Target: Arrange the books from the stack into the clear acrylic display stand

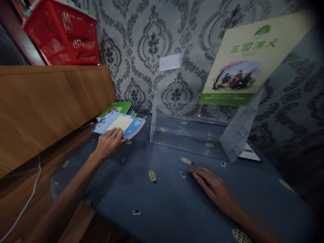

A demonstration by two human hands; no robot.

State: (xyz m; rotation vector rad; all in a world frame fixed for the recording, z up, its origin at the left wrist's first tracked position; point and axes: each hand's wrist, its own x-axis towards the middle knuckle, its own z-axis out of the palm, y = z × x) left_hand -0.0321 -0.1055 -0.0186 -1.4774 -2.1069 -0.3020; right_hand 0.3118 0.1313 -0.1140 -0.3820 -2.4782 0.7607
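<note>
My left hand (109,143) is closed on the near edge of a blue book (135,126) with a pale yellow panel on its cover. That book lies tilted over a small pile of books, whose top one is a green book (124,107). My right hand (210,184) rests on the dark blue tablecloth (167,199), fingers stretched forward, with nothing visible in it. Beyond it stands a clear acrylic rack (187,143). A cream-and-green book (235,64) with a picture of seated figures stands upright at the rack's right side.
A red plastic basket (68,33) sits on a wooden cabinet (50,104) at the left. A white cable (32,192) runs down beside the table. Patterned wallpaper (141,50) rises behind. A flat white item with a dark edge (249,153) lies behind the rack's right end.
</note>
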